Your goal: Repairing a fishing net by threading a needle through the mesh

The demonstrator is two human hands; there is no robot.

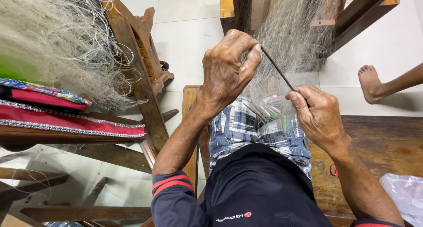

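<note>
One thin dark netting needle (277,68) ran slantwise between both hands, above the person's checked shorts (246,125). The left hand (227,70) pinched its upper end between thumb and fingers; the right hand (315,112) was closed round its lower end. Pale fishing net (293,42) hung just behind them, draped from a wooden frame (359,11). Another person's bare foot (370,81) rested on the tiled floor (187,37).

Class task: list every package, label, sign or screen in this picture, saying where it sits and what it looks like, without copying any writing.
Small white-and-red printed logo: bottom centre, on the dark navy shirt.
Crumpled translucent white plastic bag: lower right, on the brown wooden bench.
No signs or screens in view.
</note>
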